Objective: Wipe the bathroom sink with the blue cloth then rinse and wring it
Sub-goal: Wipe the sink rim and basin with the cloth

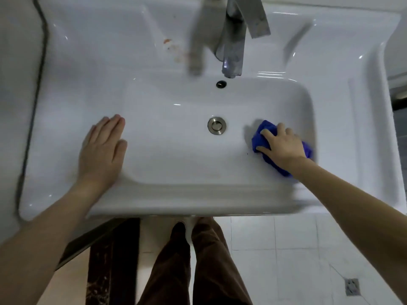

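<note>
The left grip lies released, fingers flat on the sink at its near-left rim. At the basin's right side, the right grip grasps the bunched blue cloth, which shows left and right of it. The drain sits mid-basin, left of the cloth.

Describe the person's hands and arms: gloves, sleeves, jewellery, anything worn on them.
The left hand and the right hand are bare: no gloves, rings, watch or bracelets show. Both arms are uncovered all the way to the frame edge, with no sleeve in view. Slight motion blur softens fine detail, so small marks cannot be ruled out.
</note>
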The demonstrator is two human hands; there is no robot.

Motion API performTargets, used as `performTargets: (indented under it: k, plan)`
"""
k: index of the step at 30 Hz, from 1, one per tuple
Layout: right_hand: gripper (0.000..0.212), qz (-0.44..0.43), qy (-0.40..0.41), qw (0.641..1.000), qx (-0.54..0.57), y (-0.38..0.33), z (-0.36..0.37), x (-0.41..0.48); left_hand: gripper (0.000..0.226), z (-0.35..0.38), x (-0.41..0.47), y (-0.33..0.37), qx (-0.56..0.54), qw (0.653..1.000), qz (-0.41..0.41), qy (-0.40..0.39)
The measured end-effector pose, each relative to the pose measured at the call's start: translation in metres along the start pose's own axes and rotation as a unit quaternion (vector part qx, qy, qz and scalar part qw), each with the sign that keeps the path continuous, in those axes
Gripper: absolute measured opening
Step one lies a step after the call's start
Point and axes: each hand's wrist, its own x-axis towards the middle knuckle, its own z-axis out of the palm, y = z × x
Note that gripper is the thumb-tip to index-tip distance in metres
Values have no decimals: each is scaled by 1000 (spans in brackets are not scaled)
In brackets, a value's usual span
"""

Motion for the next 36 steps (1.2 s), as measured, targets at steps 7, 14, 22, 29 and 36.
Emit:
performTargets:
  k: [7, 14, 22, 29, 36]
  plan:
    - [41, -193, -128, 959, 165, -86, 4, -12, 54, -1, 5, -1, 4, 1000, 8, -4]
    - [33, -195, 51, 974, -102, 38, -6, 23, 53, 3, 6, -2, 2, 1000, 8, 19]
    - [48, -127, -76, 976, 161, -136, 19, 3, 54, 3, 7, 0, 11, 1000, 1, 14]
    - [36, -200, -203, 918, 277, -171, -14, -25, 54, -2, 4, 1, 2, 1000, 10, -3]
    - [49, 1, -49, 983, 175, -174, 13, 10, 54, -1, 3, -3, -7, 1000, 9, -3]
